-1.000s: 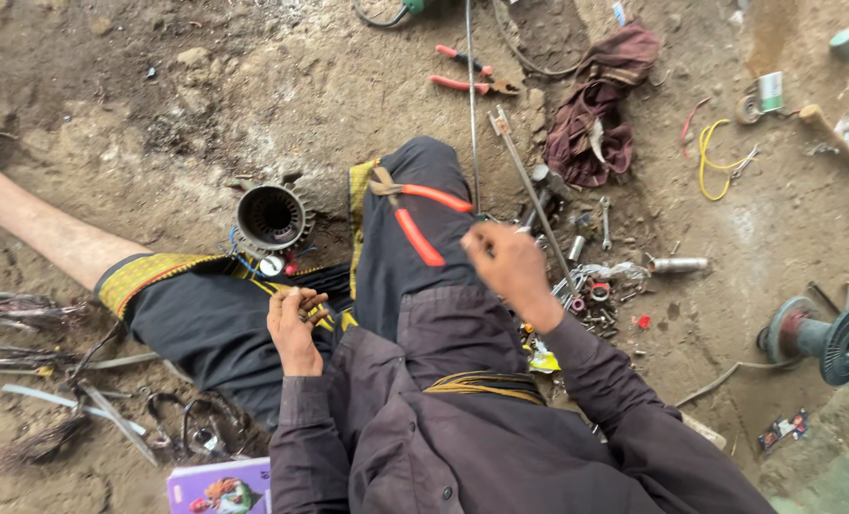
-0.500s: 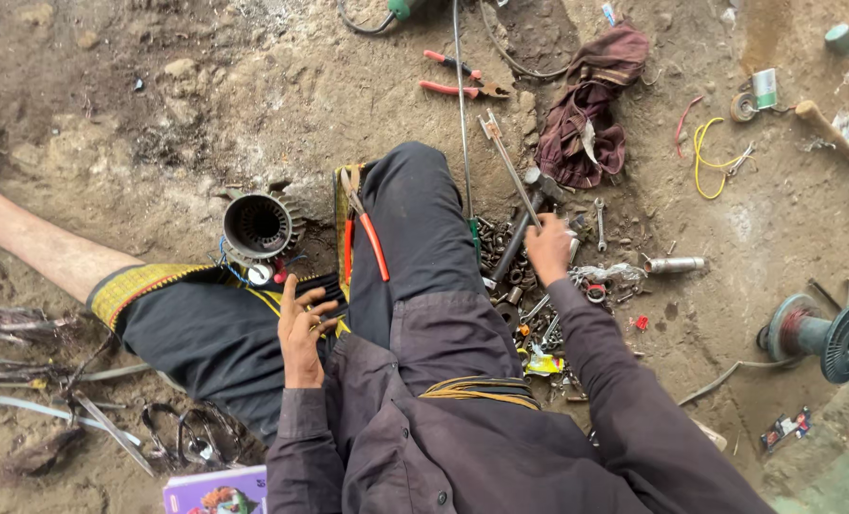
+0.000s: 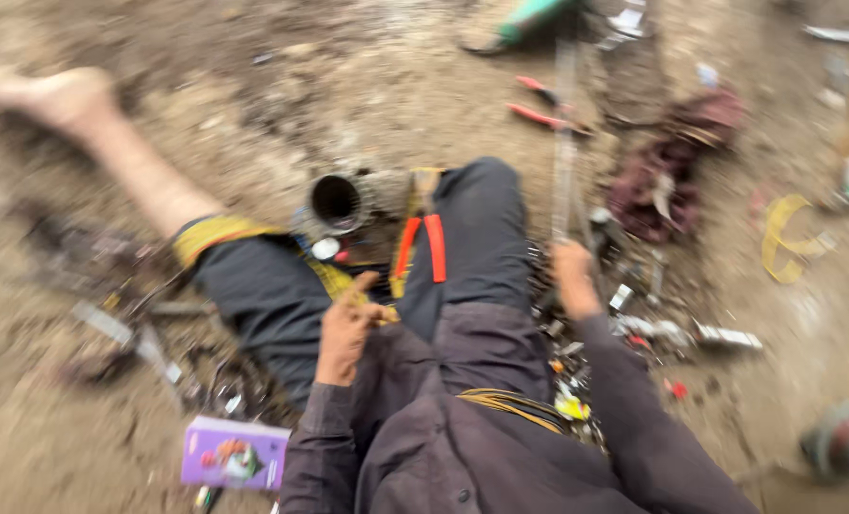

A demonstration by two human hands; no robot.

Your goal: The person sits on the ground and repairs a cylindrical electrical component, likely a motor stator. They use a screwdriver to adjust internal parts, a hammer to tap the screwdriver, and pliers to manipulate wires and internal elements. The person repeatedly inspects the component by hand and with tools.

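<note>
Head view, badly blurred: a person seated on dirt ground [image 3: 253,114]
Right hand [image 3: 574,276] closes around a thin grey metal rod [image 3: 564,143]; left hand [image 3: 346,328] rests on the lap, grip unclear, beside red-handled pliers [image 3: 423,246]

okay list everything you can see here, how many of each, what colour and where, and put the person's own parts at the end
metal cylinder: one, dark grey, on the ground between the legs
red-handled pliers: one, on the right leg
second red-handled pliers: one, on the dirt farther out
rag: one, maroon, right of the long rod
long rod: one, grey, reaching away from the right hand
yellow strap: one, far right
purple box: one, near the left elbow
scrap metal bits: many, blurred, by the right hand
left hand: on the lap
right hand: at the rod's near end, grip blurred
</note>
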